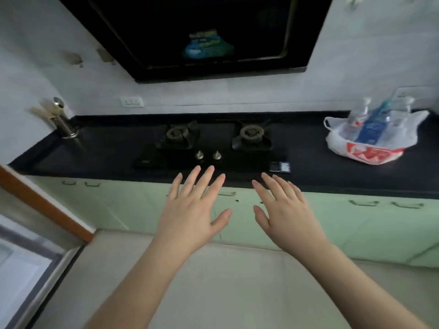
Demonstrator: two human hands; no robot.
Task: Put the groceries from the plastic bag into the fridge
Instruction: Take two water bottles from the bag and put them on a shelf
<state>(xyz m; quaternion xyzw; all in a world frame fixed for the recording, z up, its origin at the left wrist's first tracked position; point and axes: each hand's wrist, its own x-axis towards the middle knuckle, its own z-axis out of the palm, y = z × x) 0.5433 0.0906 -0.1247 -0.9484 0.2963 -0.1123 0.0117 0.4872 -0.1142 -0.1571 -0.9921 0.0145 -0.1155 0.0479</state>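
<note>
black counter (308, 162), gas hob (213, 148) centre, plastic bag (370, 148) right, both hands' fingers (194, 179) spread, holding nothing

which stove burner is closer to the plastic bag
The right burner; it sits on the bag's side of the stove, while the left burner lies farther away.

A black counter (95, 148) runs along a white tiled wall (213, 96), with a two-burner gas hob (211, 143) set into it and a black range hood (202, 36) slanting above (a blue sticker on its glass). Pale green cabinet doors (356, 224) sit below, over a light tiled floor (225, 281). A white switch plate (131, 102) is on the wall; lighting is dim.
</note>
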